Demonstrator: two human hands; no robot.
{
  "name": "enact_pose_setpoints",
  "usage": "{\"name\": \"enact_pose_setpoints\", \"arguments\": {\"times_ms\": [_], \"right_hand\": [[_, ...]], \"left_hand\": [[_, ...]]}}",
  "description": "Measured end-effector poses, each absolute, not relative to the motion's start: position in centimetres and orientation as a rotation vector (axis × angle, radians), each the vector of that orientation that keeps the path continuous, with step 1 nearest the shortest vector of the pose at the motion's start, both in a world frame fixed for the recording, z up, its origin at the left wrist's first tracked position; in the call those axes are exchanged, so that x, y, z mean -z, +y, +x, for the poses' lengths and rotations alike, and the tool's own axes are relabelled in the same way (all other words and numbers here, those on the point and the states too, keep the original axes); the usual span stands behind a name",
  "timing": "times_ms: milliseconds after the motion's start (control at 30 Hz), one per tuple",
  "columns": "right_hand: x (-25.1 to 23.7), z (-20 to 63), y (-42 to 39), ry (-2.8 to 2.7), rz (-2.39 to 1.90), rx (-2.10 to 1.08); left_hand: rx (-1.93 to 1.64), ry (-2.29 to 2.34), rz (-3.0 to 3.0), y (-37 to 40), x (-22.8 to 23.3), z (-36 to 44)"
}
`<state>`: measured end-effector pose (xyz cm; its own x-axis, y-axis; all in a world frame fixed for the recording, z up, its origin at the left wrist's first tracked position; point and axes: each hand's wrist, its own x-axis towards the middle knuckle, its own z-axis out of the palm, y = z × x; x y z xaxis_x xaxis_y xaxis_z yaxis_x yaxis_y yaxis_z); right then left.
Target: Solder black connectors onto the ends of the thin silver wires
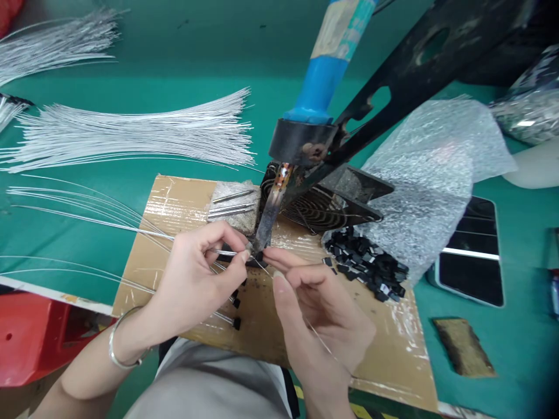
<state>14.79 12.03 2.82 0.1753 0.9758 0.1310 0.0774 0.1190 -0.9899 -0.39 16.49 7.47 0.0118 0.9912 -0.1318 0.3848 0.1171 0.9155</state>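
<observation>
My left hand (203,270) pinches thin white wires (131,228) close to the tip of a soldering iron (271,212). Between the thumb and forefinger of my right hand (317,308) runs a thin strand of solder wire (321,340), its end reaching toward the iron's tip. Whatever sits right at the tip is partly covered by my fingers. Below my left hand, several wires end in small black connectors (236,323) on the cardboard (384,349). A clamp on a black metal arm (371,116) holds the blue-handled iron point down.
A big bundle of white wires (135,137) lies at the back left. To the right are a pile of small black connectors (367,265), bubble wrap (428,169), a phone (469,256) and a brown sponge (463,347). Behind the iron stands a black fan (323,203).
</observation>
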Motion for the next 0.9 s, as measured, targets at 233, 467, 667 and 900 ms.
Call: {"name": "enact_pose_setpoints", "arguments": {"times_ms": [233,467,667,900], "right_hand": [[-3.15,14.65,12.19,-1.171,-1.259,-0.954],[-2.97,14.58,12.09,-1.166,-1.279,-0.935],[-2.81,14.59,11.95,-1.169,-1.269,-0.936],[-2.96,14.57,12.23,-1.194,-1.264,-0.905]], "left_hand": [[-0.857,1.527,1.409,16.42,-7.41,-0.45],[-0.851,1.529,1.399,16.49,-7.31,-0.43],[-0.853,1.523,1.395,16.43,-7.34,-0.41],[-0.842,1.532,1.38,16.38,-7.61,-0.4]]}}
